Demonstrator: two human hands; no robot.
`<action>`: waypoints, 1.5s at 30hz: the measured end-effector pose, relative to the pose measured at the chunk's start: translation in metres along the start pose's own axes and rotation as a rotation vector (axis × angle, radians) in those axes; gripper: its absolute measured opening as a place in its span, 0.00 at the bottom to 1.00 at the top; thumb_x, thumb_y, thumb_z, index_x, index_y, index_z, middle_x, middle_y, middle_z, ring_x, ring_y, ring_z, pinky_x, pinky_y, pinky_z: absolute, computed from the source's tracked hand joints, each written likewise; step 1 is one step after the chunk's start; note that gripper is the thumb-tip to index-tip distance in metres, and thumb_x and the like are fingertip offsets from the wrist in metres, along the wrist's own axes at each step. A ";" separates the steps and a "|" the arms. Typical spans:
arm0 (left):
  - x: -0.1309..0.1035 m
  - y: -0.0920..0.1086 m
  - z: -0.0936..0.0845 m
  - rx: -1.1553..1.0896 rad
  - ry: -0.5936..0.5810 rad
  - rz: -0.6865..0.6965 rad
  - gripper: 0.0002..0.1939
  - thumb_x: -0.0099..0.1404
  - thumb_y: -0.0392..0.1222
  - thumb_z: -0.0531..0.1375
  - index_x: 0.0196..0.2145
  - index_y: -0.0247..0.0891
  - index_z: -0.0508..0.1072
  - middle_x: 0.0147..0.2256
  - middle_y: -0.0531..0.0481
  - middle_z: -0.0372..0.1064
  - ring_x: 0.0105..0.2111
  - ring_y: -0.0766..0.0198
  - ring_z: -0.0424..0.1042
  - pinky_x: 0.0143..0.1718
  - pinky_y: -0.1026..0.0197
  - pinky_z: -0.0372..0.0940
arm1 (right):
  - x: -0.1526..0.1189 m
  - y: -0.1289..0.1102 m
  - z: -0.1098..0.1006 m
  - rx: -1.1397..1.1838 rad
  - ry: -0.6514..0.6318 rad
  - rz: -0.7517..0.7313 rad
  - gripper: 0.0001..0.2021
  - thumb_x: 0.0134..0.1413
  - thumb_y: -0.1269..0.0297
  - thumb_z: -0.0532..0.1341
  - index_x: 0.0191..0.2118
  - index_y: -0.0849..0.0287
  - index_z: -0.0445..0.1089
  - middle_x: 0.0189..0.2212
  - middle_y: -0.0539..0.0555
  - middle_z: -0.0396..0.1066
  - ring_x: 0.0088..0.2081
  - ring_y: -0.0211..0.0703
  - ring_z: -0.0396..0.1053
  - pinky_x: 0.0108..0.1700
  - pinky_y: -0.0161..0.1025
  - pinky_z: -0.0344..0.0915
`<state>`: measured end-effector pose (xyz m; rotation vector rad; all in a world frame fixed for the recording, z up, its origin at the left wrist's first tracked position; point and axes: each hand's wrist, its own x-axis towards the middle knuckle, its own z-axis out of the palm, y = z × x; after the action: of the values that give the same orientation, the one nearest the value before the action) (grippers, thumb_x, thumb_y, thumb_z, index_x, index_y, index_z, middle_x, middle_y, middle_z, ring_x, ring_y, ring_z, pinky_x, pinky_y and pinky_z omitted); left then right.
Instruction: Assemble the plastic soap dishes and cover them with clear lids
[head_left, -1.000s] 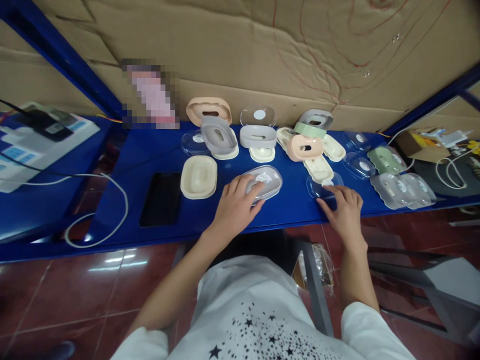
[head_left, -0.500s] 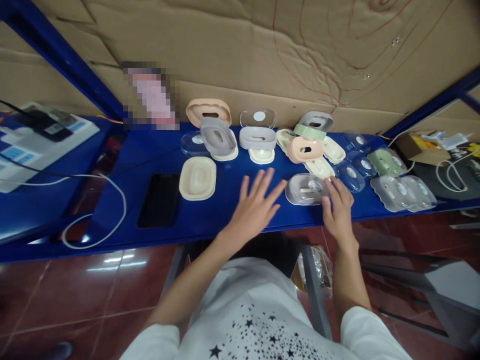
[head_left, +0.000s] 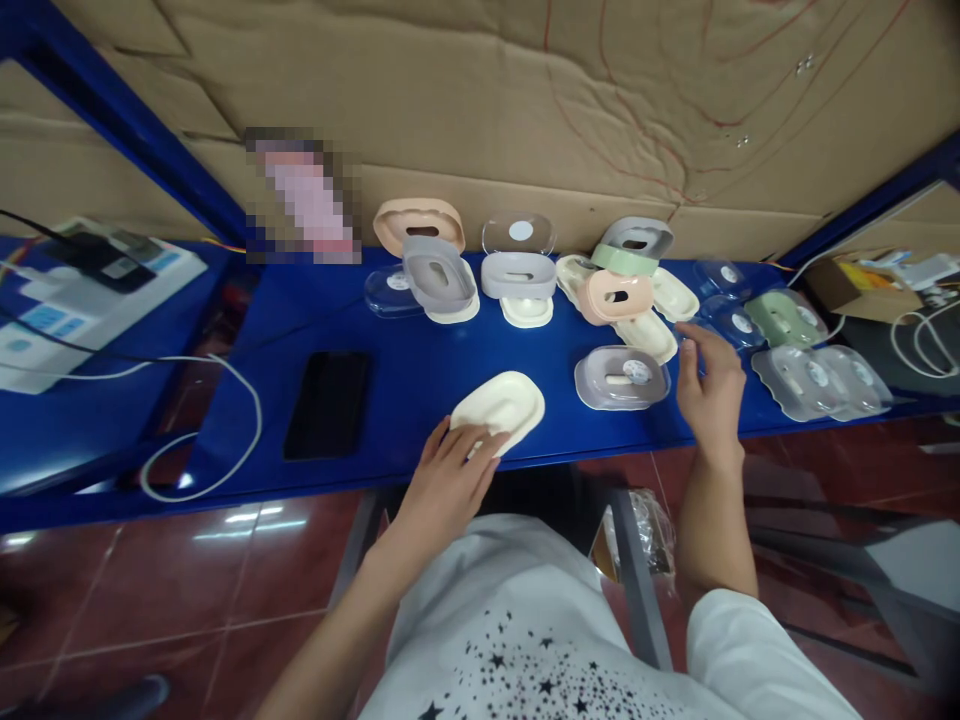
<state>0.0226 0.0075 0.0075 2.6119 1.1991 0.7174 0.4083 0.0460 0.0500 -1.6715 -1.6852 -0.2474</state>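
My left hand [head_left: 454, 475] is at the front edge of the blue table, its fingers closed over the near end of a cream oval tray [head_left: 514, 400]. The tray has a sunken middle and is turned at an angle. To its right, a grey box with a clear lid [head_left: 621, 378] sits between my two hands, touched by neither. My right hand [head_left: 711, 392] is just right of that box, thumb and fingers apart and slightly bent. It covers most of the spot where a clear lid lies, and no held thing shows in it.
Behind stand a peach shell [head_left: 420, 222], grey shells [head_left: 517, 275], a green shell [head_left: 622, 260] and several cream trays [head_left: 645, 335]. More lidded boxes [head_left: 795, 380] lie at the right. A black phone [head_left: 328, 405] and a white cable [head_left: 259, 410] are at the left.
The cream tray has moved right and toward me under my left hand, and has turned. My right hand has left the grey box and shifted right and slightly up.
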 end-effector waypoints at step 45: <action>-0.007 -0.046 -0.007 -0.182 0.080 -0.130 0.41 0.75 0.49 0.66 0.77 0.53 0.52 0.77 0.37 0.48 0.77 0.42 0.53 0.74 0.35 0.59 | -0.030 -0.114 0.065 0.558 -0.561 -0.244 0.12 0.76 0.63 0.54 0.56 0.51 0.71 0.69 0.60 0.68 0.74 0.51 0.62 0.73 0.60 0.64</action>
<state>-0.0150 0.0321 -0.0049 2.3550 1.2488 0.8687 0.2762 0.0470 0.0261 -1.1666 -2.1111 0.5861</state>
